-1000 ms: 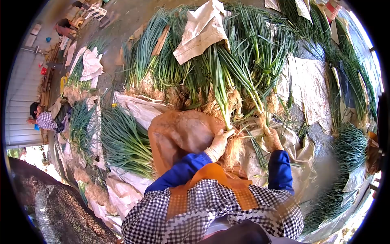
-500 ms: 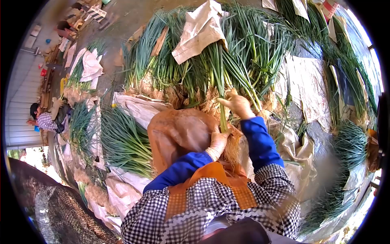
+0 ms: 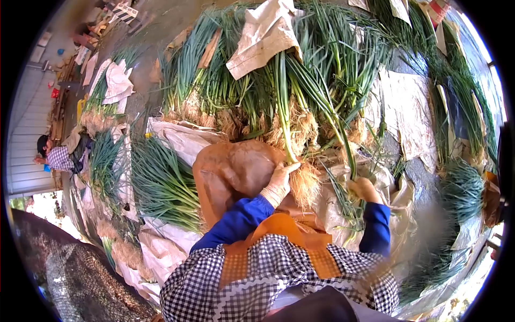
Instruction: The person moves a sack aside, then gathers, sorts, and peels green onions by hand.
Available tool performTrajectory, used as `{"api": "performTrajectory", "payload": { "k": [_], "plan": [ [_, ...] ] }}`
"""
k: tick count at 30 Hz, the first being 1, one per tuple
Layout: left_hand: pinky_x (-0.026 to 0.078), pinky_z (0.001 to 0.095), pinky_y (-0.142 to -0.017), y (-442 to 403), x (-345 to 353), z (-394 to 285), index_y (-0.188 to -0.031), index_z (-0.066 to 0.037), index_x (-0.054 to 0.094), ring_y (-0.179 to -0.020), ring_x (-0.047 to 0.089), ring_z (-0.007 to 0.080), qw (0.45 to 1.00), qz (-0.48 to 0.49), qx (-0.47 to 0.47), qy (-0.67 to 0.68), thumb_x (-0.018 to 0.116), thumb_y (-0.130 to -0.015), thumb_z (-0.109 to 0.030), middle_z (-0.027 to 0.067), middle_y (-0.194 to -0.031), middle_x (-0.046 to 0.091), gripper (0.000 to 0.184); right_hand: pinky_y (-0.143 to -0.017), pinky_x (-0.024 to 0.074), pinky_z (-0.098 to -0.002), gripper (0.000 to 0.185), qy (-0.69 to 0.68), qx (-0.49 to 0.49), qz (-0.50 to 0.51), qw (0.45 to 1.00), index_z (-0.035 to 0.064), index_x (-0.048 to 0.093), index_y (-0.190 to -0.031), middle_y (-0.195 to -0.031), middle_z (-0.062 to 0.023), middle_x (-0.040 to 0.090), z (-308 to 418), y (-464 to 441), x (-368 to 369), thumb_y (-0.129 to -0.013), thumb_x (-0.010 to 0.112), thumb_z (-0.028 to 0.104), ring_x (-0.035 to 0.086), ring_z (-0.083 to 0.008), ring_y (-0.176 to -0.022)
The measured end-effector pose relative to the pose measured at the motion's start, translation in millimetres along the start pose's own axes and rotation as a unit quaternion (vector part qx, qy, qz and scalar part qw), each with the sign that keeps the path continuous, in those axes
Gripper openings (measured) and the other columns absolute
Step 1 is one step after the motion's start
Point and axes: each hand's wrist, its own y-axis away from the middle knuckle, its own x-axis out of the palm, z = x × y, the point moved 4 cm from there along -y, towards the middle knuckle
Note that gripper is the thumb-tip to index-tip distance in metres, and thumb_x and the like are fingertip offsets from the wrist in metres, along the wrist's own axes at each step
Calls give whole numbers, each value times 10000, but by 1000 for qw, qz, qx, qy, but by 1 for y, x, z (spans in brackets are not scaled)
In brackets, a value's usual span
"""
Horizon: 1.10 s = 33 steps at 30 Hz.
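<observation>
My left hand (image 3: pixel 278 182) is closed around the lower stem of a green onion (image 3: pixel 285 123), just above its bushy tan roots (image 3: pixel 303 185). The onion's pale stem points away from me, and its leaves reach toward the pile. Off to the right, my right hand (image 3: pixel 366 189) is closed on a long green leaf (image 3: pixel 348 155) that stretches back toward the same bunch. Loose leaf scraps (image 3: pixel 346 206) hang just beside this hand. Brown waterproof cloth (image 3: pixel 236 172) covers my lap.
A wide pile of rooted green onions (image 3: pixel 214 75) lies ahead, partly under a beige sack (image 3: pixel 268 40). Another bundle (image 3: pixel 161 182) rests at my left. More onions (image 3: pixel 461 188) line the right side. A person (image 3: pixel 61 155) sits at far left.
My right hand has pulled right and toward me, drawing a leaf away from the onion stem. My left hand shifted slightly left, and the roots now show more fully.
</observation>
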Motion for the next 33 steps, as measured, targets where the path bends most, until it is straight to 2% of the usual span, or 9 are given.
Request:
{"api": "performTrajectory", "payload": {
  "k": [1,4,6,10,14,22,24,31,33],
  "plan": [
    [456,277,-811,-2,1,-2,-993,-47,565,-924,564,197,995,30,54,-72,566,-781,-37,85,-947,590,212,-611,485,-330,342,348,-40,-68,934,57,664,-859,-737,-120,643,-51,-39,35,-809,521,363,630,-246,-640],
    [474,273,-773,-6,-2,7,-960,-34,565,-880,582,193,999,-2,-6,45,558,-800,-61,99,-952,594,163,-598,456,-299,350,7,-273,-188,943,43,596,-967,-768,-147,633,54,-47,18,-874,471,356,619,-216,-703],
    [481,284,-771,-15,-7,9,-959,-33,571,-877,580,176,998,36,-4,49,556,-815,-89,75,-943,596,154,-641,440,-318,360,-420,-174,25,890,17,546,-1036,-845,-60,606,124,-63,23,-892,467,338,537,-208,-716],
    [438,241,-681,-26,-14,14,-946,-70,584,-739,519,98,996,-12,46,-72,634,-778,-156,-2,-842,571,195,-649,423,-275,373,-424,-324,67,843,-11,566,-1033,-828,-40,588,202,-97,42,-880,511,325,501,-133,-705],
    [427,224,-654,-13,-1,3,-915,-23,572,-704,501,90,954,-130,215,-164,587,-742,-62,5,-776,557,178,-650,450,-288,355,-247,-226,-120,935,-17,578,-983,-758,-73,608,201,-90,33,-822,575,299,554,-146,-681],
    [413,214,-569,-23,-12,-22,-747,-10,560,-593,503,92,982,-40,159,-89,558,-727,-71,17,-610,529,65,-494,398,-248,162,-478,-171,-191,840,14,541,-859,-675,-16,519,143,-169,74,-843,532,175,464,-126,-558],
    [447,237,-601,8,-9,-51,-795,-13,546,-658,527,106,991,-27,129,-14,511,-738,-43,37,-655,533,73,-443,382,-242,146,-646,-168,-154,729,50,522,-819,-567,-1,473,156,-131,40,-841,517,194,445,-113,-481],
    [476,268,-634,18,0,0,-881,-53,545,-661,529,132,993,38,-107,-26,582,-783,-77,43,-748,568,107,-474,431,-244,378,-561,-216,51,798,41,567,-934,-688,-32,559,162,-103,34,-872,482,404,521,-124,-537],
    [457,259,-663,10,13,28,-855,-48,593,-708,540,139,999,6,-30,-37,626,-748,-38,29,-797,586,113,-475,442,-253,374,-515,-217,49,828,42,566,-952,-669,-29,557,168,-92,40,-893,452,394,523,-126,-528]
  ]
}}
